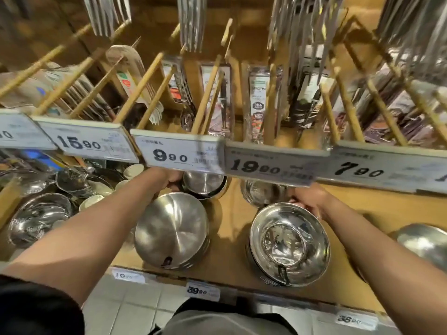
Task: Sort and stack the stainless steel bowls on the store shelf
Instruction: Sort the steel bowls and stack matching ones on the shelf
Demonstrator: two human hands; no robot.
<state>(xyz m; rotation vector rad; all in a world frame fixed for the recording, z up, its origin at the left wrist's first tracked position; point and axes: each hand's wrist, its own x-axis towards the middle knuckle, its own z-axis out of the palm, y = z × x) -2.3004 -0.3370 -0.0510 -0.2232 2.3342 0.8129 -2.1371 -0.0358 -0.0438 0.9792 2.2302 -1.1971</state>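
Right hand (307,201): gripped far rim of front-right bowl stack (290,243).
Left hand (169,180): closed on rear bowl (204,183) (partly hidden by price tags (180,154)).
Front-left stack (171,228): nested already.
Remaining: loose bowls (40,217) left on the shelf (232,213), seemingly unsorted.

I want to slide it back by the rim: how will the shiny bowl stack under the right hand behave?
The shiny bowl stack is polished, so probably slippery. Nested bowls may shift or clatter. The right hand holds only the far rim, so it could tip.
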